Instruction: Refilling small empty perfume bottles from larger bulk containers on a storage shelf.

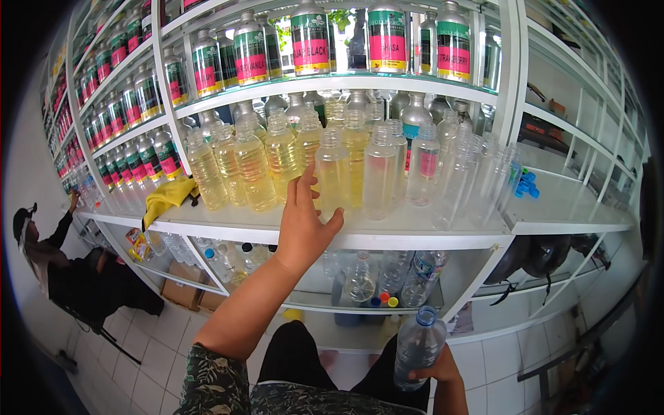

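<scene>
My left hand [310,218] reaches over the front edge of the white shelf counter, its fingers apart beside an uncapped clear plastic bottle [332,179]. Whether a fingertip touches that bottle I cannot tell. Left of it stand several uncapped plastic bottles of yellow liquid [254,174]. To its right are several uncapped clear bottles that look empty [380,181]. Low at the right, near my lap, my right hand [441,369] grips an uncapped bluish plastic bottle [421,345], held roughly upright.
Labelled metal bottles [309,41] line the glass shelf above. A yellow cloth [170,197] lies on the counter at left, blue caps [527,184] at right. More plastic bottles [360,280] stand on the lower shelf. A person [78,275] sits at far left.
</scene>
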{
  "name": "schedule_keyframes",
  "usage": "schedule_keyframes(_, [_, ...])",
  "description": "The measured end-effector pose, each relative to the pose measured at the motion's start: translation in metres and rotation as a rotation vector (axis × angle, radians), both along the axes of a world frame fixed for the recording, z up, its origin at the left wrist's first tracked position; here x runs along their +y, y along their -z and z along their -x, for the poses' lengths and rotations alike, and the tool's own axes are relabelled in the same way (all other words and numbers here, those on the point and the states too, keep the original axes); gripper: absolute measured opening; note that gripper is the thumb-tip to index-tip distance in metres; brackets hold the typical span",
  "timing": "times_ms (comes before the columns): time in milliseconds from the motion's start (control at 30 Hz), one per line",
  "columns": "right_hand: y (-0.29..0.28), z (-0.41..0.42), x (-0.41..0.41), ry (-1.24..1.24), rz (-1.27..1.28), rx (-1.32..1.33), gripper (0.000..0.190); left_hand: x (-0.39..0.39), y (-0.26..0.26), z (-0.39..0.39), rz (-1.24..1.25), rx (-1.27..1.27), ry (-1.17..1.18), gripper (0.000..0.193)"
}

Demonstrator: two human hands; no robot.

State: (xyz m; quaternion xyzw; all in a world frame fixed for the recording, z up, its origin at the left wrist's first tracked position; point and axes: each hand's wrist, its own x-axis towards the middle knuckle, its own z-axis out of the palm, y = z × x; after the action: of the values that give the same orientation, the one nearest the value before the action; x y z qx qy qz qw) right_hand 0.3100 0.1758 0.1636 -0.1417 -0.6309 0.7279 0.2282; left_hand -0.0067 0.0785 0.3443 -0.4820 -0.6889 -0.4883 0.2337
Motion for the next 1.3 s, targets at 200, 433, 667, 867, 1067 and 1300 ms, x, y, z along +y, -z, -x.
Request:
schedule_keyframes(200, [0.000,0.001,0.000,-0.016,0.013,-0.017,0.092,-0.002,0.001,0.002,0.003,-0.030,0.026,0.083])
schedule_keyframes(433, [-0.001,0.001,0.000,-0.008,-0.001,-0.017,0.092,0.000,0.004,-0.001,-0.095,0.044,-0.016,0.075])
schedule_keyframes(667, [0.008,0.000,0.007,-0.032,-0.048,-0.019,0.098,0.011,-0.013,-0.034,0.059,0.567,0.209,0.045])
schedule_keyframes(867, [0.010,0.004,0.007,-0.081,-0.032,-0.004,0.100,0.043,-0.025,-0.034,0.348,0.971,0.155,0.038])
schedule_keyframes(1067, [0.010,0.003,0.007,-0.089,-0.014,0.006,0.102,0.055,-0.024,-0.023,0.501,1.085,0.024,0.028])
schedule_keyframes(1300, [0.014,0.000,0.010,-0.087,-0.028,-0.002,0.103,0.045,-0.031,-0.024,0.558,1.081,0.020,0.025])
